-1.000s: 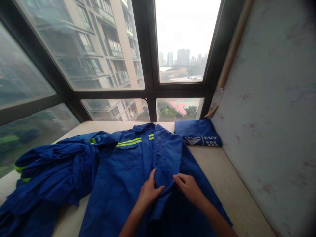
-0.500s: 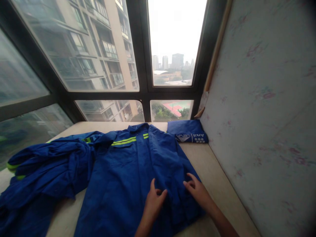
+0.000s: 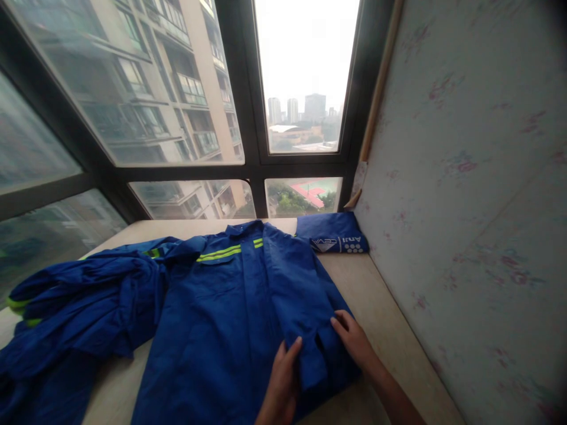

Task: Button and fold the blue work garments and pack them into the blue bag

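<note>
A blue work jacket (image 3: 212,330) with yellow-green stripes across the chest lies spread front up, collar toward the window. One of its sleeves (image 3: 290,283) is folded over the front and points down toward me. My left hand (image 3: 283,375) holds the sleeve's left edge near the cuff, thumb on top and the other fingers partly hidden by cloth. At the opposite edge my right hand (image 3: 349,336) pinches the sleeve fabric between thumb and fingers. A dark gap shows in the cloth near the cuff, between the hands.
Crumpled blue clothing (image 3: 101,295) with yellow-green bands lies at the left. A folded blue cloth item (image 3: 332,233) with white lettering rests in the far right corner. All lie on a pale ledge (image 3: 385,313) below the windows, beside a flower-papered wall (image 3: 478,236).
Both hands have closed from spread fingers onto the sleeve's edges. The sleeve's lower end now lies straighter and flatter between them. The view has shifted slightly right.
</note>
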`<state>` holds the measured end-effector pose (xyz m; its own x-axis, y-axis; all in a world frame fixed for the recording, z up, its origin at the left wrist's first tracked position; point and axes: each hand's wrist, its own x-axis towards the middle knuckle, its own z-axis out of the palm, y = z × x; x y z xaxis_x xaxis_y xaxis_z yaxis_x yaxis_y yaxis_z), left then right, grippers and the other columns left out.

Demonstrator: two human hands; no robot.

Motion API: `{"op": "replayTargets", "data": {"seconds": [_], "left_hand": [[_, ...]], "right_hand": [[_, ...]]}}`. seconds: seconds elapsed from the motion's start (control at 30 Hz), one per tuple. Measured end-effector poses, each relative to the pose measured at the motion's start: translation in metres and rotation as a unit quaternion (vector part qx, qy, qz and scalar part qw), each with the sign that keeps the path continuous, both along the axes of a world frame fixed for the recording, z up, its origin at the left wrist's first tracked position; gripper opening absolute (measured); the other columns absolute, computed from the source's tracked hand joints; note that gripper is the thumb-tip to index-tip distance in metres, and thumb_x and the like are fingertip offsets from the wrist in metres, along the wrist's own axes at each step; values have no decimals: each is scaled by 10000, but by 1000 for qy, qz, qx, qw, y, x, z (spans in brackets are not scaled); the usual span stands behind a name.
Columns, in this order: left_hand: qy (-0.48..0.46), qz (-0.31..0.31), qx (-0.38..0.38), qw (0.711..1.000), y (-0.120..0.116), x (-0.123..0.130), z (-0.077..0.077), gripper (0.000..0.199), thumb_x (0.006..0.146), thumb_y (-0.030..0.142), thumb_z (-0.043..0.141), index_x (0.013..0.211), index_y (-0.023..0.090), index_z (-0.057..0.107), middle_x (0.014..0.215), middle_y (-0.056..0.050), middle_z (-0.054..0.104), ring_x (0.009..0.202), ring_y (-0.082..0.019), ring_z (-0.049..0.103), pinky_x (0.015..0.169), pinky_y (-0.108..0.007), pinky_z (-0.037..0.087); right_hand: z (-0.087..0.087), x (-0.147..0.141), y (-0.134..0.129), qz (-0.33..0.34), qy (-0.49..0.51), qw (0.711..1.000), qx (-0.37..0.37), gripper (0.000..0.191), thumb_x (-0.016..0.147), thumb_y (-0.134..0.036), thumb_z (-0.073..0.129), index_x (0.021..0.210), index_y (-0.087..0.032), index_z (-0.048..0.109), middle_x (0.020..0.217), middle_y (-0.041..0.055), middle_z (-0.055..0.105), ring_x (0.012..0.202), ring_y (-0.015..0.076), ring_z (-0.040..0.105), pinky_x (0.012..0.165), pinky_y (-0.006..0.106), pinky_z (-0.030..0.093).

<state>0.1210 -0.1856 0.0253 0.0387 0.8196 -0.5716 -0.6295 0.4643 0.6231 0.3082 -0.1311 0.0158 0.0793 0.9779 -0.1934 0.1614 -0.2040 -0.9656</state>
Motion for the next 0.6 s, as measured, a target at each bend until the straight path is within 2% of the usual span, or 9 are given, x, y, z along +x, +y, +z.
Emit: {"op": "replayTargets", "data": {"seconds": [0.07,0.13,0.23,0.33,0.47,0.53,0.6], "left_hand": [[-30,-28,15,999,-3,4,-3,530,742,367,772,1206,153,627,1172,-158,712,1120,-316,663,971,-419,525],[-19,-33,5,999,-4,6,-4,512,733,349,775,1180,137,639,1135,-162,725,1077,-323,683,952,-430,537],[29,-18,-12,999,4,10,4,423,723,270,745,1117,146,657,1008,-126,761,985,-304,715,909,-420,555],[44,1,-6,999,21,19,29,333,699,191,677,1031,156,666,881,-85,769,919,-275,727,892,-396,555],[6,8,82,997,42,32,71,437,672,226,704,1104,172,657,973,-92,764,1016,-293,700,949,-419,525],[-9,3,115,993,41,37,76,497,671,289,743,1149,188,652,1062,-105,751,1088,-319,671,982,-452,504],[-15,-1,108,994,32,43,63,519,651,329,771,1141,196,659,1115,-117,737,1132,-340,647,1003,-473,488]], "right_hand": [[-7,3,-3,23,8,997,-72,532,713,-590,640,1071,-197,651,848,78,697,826,280,671,700,378,528],[-9,4,-4,45,62,987,-138,634,713,-594,647,1208,-201,602,810,60,697,737,257,674,623,353,517],[5,3,6,48,154,975,-152,641,693,-484,706,1265,-228,570,963,67,725,866,244,694,729,342,537],[41,4,29,45,198,974,-96,696,661,-368,746,1308,-216,540,1055,81,714,956,240,686,843,357,532],[102,15,52,72,226,969,70,948,713,-303,746,1516,-312,244,1257,76,633,1046,221,660,898,364,518],[115,23,50,104,207,964,129,1024,734,-270,738,1544,-358,118,1354,76,569,1074,216,647,902,364,517],[105,31,40,120,164,971,127,1001,752,-261,708,1548,-363,111,1360,78,558,1041,214,656,886,372,522]]}}
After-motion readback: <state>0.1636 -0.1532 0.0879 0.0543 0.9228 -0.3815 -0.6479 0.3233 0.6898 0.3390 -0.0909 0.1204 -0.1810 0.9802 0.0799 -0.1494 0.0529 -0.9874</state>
